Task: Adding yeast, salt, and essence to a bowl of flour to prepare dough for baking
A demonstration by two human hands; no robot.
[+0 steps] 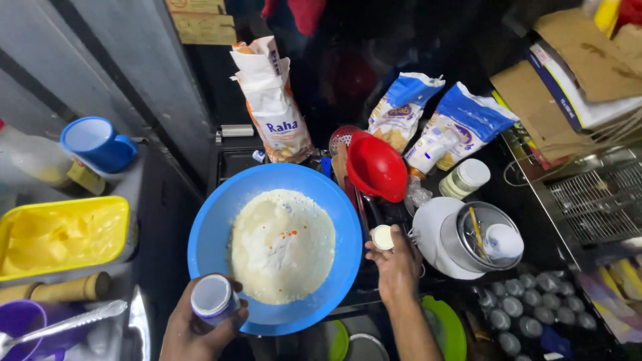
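Observation:
A big blue bowl (214, 227) holds a mound of white flour (282, 244) with small orange-red specks on top. My left hand (194, 327) grips a small white-and-blue jar (212, 299) at the bowl's near left rim. My right hand (396, 264) is just right of the bowl and pinches a small round white lid (382, 236) between its fingers.
Paper and plastic bags (274, 100) stand behind the bowl, with a red funnel (376, 167). A steel bowl (478, 234) on a white plate sits at right, small tins (528, 311) below it. A yellow tub (60, 234), a blue cup (97, 144) and a rolling pin (57, 291) are at left.

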